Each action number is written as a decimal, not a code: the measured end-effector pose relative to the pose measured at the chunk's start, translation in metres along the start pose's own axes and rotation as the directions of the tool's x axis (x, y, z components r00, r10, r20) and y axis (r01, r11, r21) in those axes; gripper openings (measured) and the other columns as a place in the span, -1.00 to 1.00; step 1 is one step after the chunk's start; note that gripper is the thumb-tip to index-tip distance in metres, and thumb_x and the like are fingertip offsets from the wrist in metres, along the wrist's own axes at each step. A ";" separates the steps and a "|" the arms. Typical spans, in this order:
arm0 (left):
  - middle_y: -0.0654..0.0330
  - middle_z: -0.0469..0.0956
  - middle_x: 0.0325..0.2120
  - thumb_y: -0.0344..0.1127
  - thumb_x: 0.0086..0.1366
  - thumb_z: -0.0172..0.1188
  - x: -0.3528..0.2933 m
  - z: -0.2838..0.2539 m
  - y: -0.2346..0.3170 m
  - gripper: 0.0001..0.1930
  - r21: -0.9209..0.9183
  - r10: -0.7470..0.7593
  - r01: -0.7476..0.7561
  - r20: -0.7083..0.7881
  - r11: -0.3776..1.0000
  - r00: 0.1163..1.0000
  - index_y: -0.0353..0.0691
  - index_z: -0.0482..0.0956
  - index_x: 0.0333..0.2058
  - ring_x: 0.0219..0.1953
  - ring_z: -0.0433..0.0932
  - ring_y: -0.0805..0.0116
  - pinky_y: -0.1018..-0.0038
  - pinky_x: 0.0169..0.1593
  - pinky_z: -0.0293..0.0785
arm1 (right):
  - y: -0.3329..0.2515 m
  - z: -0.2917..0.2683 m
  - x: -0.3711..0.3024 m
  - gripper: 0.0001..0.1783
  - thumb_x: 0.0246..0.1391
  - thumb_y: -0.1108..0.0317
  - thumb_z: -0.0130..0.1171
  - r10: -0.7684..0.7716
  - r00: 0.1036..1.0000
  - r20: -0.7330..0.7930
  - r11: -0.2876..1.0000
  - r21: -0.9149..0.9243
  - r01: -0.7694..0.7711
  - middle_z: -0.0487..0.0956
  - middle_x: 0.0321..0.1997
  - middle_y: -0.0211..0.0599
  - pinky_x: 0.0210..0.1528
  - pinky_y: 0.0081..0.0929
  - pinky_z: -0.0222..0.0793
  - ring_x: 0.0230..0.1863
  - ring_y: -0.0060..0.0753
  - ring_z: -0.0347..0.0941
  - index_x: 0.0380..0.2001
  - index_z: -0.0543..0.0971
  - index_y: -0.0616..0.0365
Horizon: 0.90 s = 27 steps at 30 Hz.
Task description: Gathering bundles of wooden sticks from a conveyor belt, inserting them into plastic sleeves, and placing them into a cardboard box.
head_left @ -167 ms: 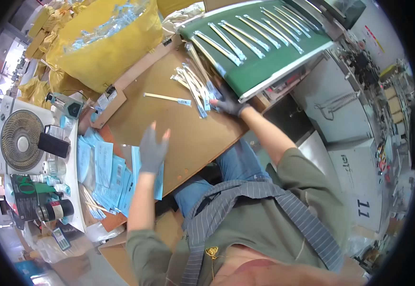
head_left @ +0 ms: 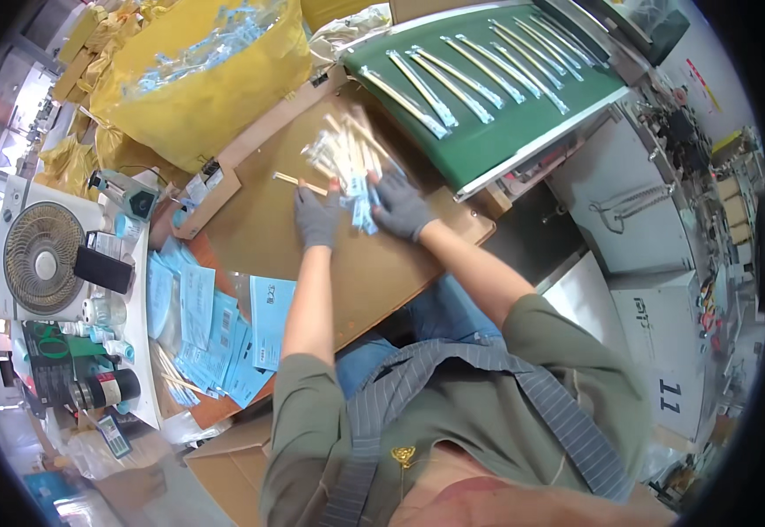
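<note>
Wrapped wooden chopsticks (head_left: 347, 162), pale with blue-ended clear sleeves, lie in a loose, motion-blurred pile on the brown tabletop (head_left: 251, 211). Along the pile's right side, my right hand (head_left: 402, 206) in a grey glove has its fingers closed against the sleeve ends of some chopsticks. From the left, my left hand (head_left: 316, 220), gloved with bare fingertips, reaches up with fingers apart, its fingertips near the pile. A single wrapped pair of chopsticks (head_left: 287, 179) lies beside those fingertips, its other end hidden behind them.
A green conveyor belt (head_left: 488, 140) with several wrapped chopsticks borders the table's far right. Behind stands a yellow bag (head_left: 163, 123) of blue-and-clear wrappers. Blue packets (head_left: 215, 316) lie at the left, beside a white shelf holding a fan (head_left: 44, 263), phone and bottles.
My left hand has moved right and up to the pile. My right hand has shifted inward, with a wrapped pair from beside the belt now angled into the pile. The view has shifted slightly.
</note>
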<state>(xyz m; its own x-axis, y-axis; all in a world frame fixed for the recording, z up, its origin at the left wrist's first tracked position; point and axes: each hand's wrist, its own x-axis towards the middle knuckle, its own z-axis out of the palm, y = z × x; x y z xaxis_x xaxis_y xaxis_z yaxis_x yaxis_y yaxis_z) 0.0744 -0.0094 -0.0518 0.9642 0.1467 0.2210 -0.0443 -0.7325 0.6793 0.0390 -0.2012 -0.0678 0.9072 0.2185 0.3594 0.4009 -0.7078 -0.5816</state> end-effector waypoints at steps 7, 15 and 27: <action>0.01 0.53 -0.28 -0.43 0.10 0.20 -0.027 0.015 -0.005 -0.59 -0.208 -0.053 0.038 -0.066 0.977 0.996 -0.36 0.39 -0.05 -0.28 0.53 0.25 0.36 -0.29 0.50 | -0.039 0.020 -0.015 -0.44 -0.20 0.15 0.13 -0.123 0.992 -0.002 0.971 0.206 0.121 0.42 -0.05 0.06 0.12 -0.07 0.18 0.03 0.12 0.30 -0.06 0.44 0.13; -0.16 0.38 0.05 0.24 0.27 -0.11 -0.044 -0.006 -0.030 -0.26 0.475 -0.015 0.125 -0.228 0.871 0.973 -0.44 0.37 0.05 0.10 0.34 -0.08 0.18 0.17 0.22 | -0.020 -0.027 -0.118 -0.39 0.05 0.00 0.03 0.316 0.943 0.106 0.896 0.291 -0.334 0.26 0.25 0.01 0.30 -0.11 0.02 0.29 0.04 0.14 0.10 0.37 0.14; -0.17 0.41 0.00 0.24 0.29 -0.14 -0.025 0.015 -0.054 -0.26 0.445 0.162 -0.039 -0.241 0.895 0.957 -0.49 0.40 -0.01 0.09 0.34 -0.06 0.15 0.18 0.18 | -0.009 -0.019 -0.140 -0.35 0.11 -0.03 -0.09 -0.058 0.998 -0.036 0.952 -0.302 0.045 0.20 0.30 0.02 0.33 0.05 -0.12 0.32 -0.05 0.10 0.16 0.28 0.18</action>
<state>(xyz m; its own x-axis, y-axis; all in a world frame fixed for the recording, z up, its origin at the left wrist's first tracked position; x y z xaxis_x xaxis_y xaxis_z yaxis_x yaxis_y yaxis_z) 0.0565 0.0164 -0.1044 0.8521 0.1820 0.4907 0.0389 -0.9570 0.2875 -0.0936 -0.2384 -0.0990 0.8773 0.2351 0.4184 0.3837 -0.8673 -0.3172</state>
